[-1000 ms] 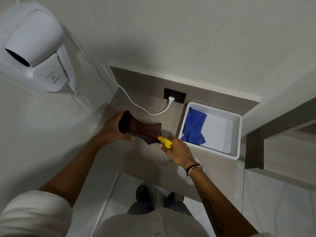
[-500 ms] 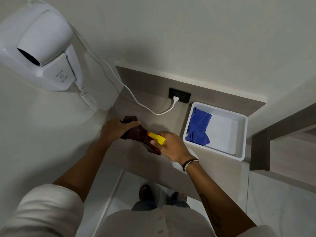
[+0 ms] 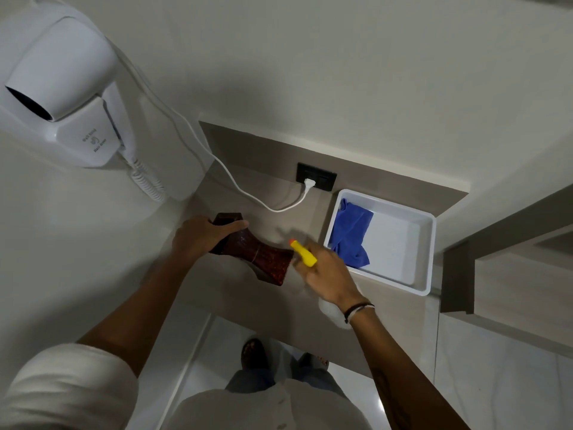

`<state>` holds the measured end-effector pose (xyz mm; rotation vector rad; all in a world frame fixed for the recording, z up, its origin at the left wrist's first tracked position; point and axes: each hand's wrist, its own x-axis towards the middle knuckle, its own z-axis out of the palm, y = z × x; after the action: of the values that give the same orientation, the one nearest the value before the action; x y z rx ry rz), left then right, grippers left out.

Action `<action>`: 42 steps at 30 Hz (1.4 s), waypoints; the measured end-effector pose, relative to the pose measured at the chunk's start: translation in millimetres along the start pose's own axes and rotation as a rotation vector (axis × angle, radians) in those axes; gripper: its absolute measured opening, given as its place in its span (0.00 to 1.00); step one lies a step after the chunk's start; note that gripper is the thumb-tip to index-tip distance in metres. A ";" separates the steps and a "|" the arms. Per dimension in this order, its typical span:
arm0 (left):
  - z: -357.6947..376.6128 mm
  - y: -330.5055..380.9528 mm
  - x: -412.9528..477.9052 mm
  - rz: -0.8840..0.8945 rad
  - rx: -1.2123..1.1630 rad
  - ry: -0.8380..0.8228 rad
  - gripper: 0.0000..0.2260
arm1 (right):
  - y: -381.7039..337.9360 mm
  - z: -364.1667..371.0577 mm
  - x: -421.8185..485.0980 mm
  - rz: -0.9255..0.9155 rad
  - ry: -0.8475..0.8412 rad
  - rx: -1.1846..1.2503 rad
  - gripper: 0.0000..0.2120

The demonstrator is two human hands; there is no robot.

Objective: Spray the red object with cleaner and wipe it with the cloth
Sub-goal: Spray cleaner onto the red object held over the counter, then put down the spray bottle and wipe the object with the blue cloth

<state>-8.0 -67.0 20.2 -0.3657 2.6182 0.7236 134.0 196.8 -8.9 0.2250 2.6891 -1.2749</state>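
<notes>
The left hand [image 3: 198, 237] gripped the red object [image 3: 257, 254] at its far end, fingers [image 3: 231, 226] clamped over it, holding it near the table's [image 3: 235, 293] left edge. The right hand [image 3: 328, 274] held the spray bottle [image 3: 305, 256], fingers closed around it, nozzle just beside the object's near end. Spraying appeared under way; wiping remained, the blue cloth [image 3: 352, 237] lying unused in the white tray [image 3: 428, 252] at the table's right back corner.

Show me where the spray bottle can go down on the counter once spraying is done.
Bare counter lies in front of the tray, right of the right hand. Another patch sits between the cord and the red object. The tray's right half is empty; the cloth fills its left.
</notes>
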 end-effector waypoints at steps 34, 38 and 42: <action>27.5 36.7 -0.7 0.890 0.382 -0.152 0.51 | 100.7 -35.7 39.1 -0.046 0.264 -0.393 0.29; 30.3 33.5 2.7 0.904 0.343 -0.155 0.50 | 102.4 -27.5 77.5 0.115 0.036 -0.575 0.35; 32.3 33.1 4.6 0.908 0.340 -0.159 0.50 | 109.7 -25.8 101.3 0.196 -0.108 -0.649 0.41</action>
<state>-13.7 -22.8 7.0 0.9888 2.6045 0.4931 55.2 292.5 -96.2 0.3087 2.7319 -0.3138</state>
